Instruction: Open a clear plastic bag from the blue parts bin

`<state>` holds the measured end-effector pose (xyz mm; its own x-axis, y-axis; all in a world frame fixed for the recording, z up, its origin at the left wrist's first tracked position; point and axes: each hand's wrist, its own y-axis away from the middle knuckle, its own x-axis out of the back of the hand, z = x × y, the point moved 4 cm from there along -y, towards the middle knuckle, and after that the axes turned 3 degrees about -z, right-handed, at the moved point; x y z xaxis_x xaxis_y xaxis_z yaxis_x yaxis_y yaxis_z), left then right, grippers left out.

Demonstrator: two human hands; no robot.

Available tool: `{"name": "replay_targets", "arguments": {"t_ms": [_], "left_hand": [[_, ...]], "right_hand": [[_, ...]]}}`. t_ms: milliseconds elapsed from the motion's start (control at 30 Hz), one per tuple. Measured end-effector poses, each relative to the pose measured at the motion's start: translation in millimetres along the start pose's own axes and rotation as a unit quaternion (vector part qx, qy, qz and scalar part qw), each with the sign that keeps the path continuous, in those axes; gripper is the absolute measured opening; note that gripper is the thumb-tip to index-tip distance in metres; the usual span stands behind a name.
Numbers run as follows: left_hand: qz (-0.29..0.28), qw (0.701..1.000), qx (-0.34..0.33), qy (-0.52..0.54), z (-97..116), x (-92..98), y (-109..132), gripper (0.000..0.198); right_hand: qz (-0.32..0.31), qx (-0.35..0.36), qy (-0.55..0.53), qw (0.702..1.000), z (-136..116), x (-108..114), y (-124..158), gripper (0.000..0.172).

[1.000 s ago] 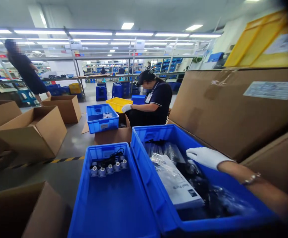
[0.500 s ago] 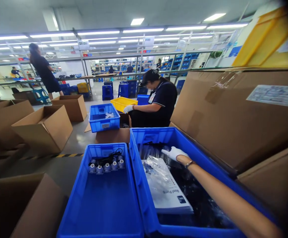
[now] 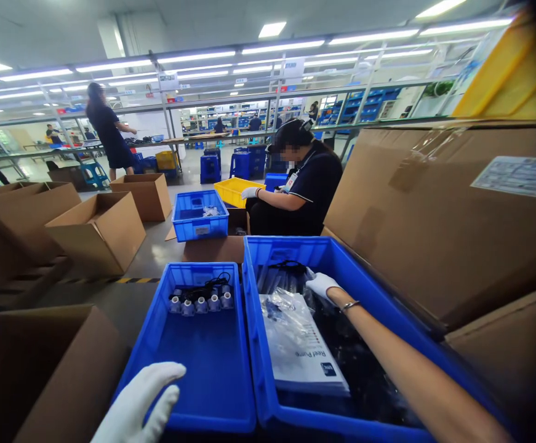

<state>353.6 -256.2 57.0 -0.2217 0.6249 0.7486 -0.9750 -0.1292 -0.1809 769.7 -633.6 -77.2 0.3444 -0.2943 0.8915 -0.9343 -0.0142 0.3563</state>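
While the right arm stretches deep into the bin, these points hold:

Right hand: the gloved right hand (image 3: 322, 285) lies at the far end of the right blue bin (image 3: 390, 307), fingers curled down onto the clear-bagged black parts (image 3: 286, 278) there; whether it has closed on one I cannot tell.

Left hand: the gloved left hand (image 3: 138, 407) hovers spread and holding nothing, over the near rim of the left blue bin (image 3: 203, 363).

Where the parts lie: the bagged parts fill the right bin's floor, partly under a bagged white manual (image 3: 302, 347) that rests on top of them.

Left bin: a row of small white-capped parts with black cords (image 3: 200, 299) sits against its far wall.

Doing it well: I judge it best to pinch one bag alone and lift it straight up, so that the manual does not drag along.

Risk: the slick plastic could slip in the glove.

Nearby: a seated person (image 3: 302, 191) works at a yellow bin (image 3: 237, 191).
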Motion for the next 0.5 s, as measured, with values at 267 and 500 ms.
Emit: {"name": "replay_targets", "arguments": {"t_ms": [267, 500], "left_hand": [[-0.136, 0.979, 0.032, 0.151, 66.8, -56.7, -29.7, 0.038], [-0.162, 0.944, 0.086, 0.273, 52.6, -95.6, -25.2, 0.048]], "right_hand": [[0.013, 0.018, -0.041, 0.999, 12.0, 6.0, -3.6, 0.039], [0.009, 0.021, -0.010, 1.000, 6.9, -13.2, -7.3, 0.032]]}}
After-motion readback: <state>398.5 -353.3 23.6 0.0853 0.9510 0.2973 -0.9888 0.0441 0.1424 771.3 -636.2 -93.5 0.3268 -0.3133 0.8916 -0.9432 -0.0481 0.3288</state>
